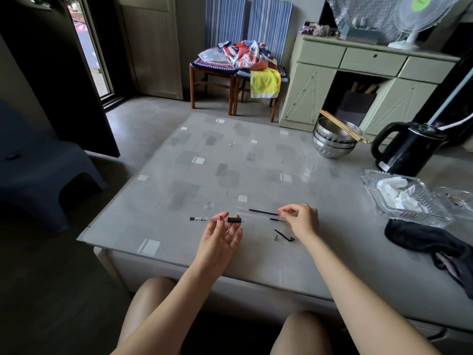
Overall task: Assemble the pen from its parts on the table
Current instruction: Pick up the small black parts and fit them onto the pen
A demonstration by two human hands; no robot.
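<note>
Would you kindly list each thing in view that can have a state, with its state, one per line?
pen barrel: clear, held level in the left hand, black grip fitted.
refill: end pinched by the right hand.
metal tip: loose on the table.
clip piece: loose, lying beside the metal tip.
kettle: upright, lid shut.
steel bowls: stacked, chopsticks across the rim.
glass dish: holds crumpled tissue.

Black kettle [407, 149], blue-striped chairs [249, 34], yellow cloth [265, 83].
</note>
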